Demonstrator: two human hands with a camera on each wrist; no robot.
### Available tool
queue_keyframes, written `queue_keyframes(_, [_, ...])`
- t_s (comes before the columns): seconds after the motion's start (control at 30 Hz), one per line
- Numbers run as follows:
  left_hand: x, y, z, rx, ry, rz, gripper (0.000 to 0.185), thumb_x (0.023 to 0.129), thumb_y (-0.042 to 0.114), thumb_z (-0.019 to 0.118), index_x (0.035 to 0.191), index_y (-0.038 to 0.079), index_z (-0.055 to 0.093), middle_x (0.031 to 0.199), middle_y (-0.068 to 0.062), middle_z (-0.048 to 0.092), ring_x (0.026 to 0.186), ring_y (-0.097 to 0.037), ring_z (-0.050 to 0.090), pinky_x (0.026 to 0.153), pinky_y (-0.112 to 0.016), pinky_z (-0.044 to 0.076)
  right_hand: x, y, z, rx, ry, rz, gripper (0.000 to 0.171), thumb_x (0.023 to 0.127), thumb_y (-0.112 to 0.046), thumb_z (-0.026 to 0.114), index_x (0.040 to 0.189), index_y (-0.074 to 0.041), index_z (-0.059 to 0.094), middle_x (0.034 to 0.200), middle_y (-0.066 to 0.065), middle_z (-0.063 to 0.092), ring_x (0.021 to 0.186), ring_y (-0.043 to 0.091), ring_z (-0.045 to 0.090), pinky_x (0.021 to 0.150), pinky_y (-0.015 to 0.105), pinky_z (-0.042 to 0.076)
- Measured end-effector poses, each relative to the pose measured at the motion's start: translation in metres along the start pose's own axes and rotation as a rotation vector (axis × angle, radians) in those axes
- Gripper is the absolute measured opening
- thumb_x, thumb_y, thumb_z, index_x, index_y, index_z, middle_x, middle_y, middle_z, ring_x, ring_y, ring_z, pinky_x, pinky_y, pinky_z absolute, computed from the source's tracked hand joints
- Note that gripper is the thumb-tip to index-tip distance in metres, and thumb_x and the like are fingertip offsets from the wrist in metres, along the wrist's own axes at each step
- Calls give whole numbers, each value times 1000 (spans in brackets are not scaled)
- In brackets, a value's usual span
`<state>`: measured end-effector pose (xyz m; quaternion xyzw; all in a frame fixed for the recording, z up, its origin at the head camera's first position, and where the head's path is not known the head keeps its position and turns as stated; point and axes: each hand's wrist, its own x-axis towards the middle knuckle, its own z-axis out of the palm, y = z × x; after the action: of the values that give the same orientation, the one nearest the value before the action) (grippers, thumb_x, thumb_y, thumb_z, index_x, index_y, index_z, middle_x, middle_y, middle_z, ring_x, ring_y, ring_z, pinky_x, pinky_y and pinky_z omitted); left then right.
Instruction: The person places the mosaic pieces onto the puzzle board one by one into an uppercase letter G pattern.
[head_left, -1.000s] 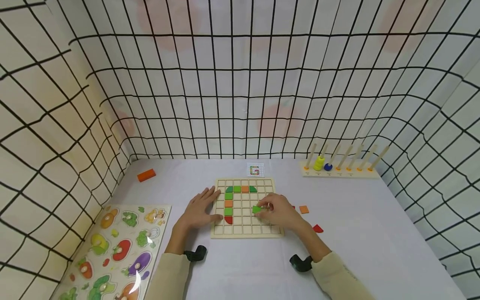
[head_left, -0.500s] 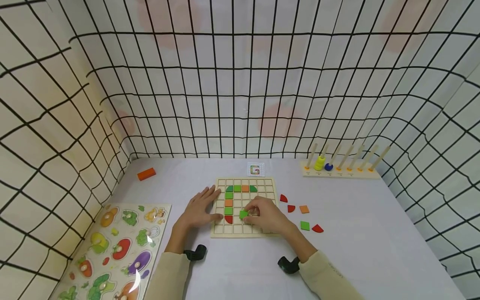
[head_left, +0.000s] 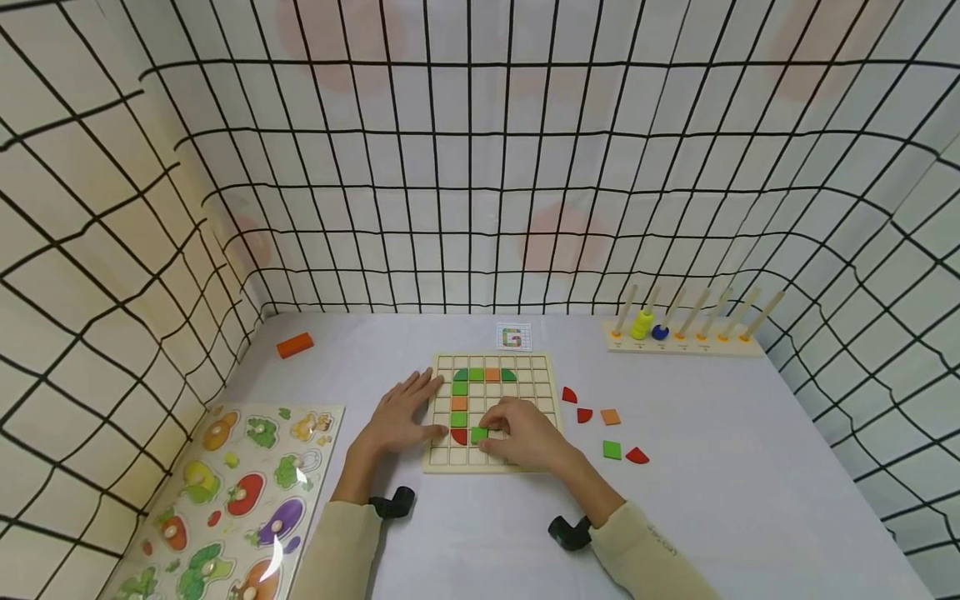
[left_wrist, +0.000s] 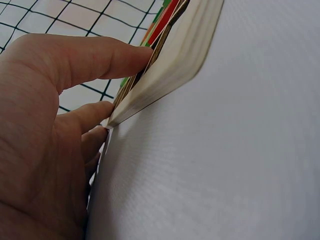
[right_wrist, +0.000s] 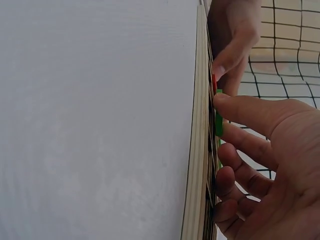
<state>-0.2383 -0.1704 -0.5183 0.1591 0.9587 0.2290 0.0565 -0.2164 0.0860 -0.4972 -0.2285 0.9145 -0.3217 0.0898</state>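
Fingers spread, the left hand (head_left: 401,417) touches the left edge of the grid board (head_left: 442,457), probably to steady it. On the board, just right of a red quarter-piece (head_left: 458,437), a green square (head_left: 478,435) is pinched by the right hand (head_left: 525,435), seemingly for precise seating.

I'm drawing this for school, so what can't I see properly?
Head view: some of the board, hidden by the right hand.
Head view: part of the puzzle, cut off by the bottom edge.
Head view: marks on the rack, too small.
Left wrist view: rest of the board, past the top edge.
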Motion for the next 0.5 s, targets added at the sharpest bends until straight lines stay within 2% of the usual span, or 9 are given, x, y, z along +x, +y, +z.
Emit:
queue_keyframes(0.27, [0,2,-2,-5,-2,-6,86,81,52,62,155,26,28,164,3,17,152,-23,13,122,-53,13,2,-1,3,-23,12,-35,22,80,-33,78,100,-24,73,86,-7,62,79,12,54,67,23,47])
queue_keyframes(0.5, [0,2,-2,-8,-4,-5,85,81,52,62,154,26,28,164,3,17,152,-23,13,121,-53,14,2,-1,4,-36,16,-12,21,80,-35,79,99,-27,73,84,-9,59,78,10,52,66,23,46])
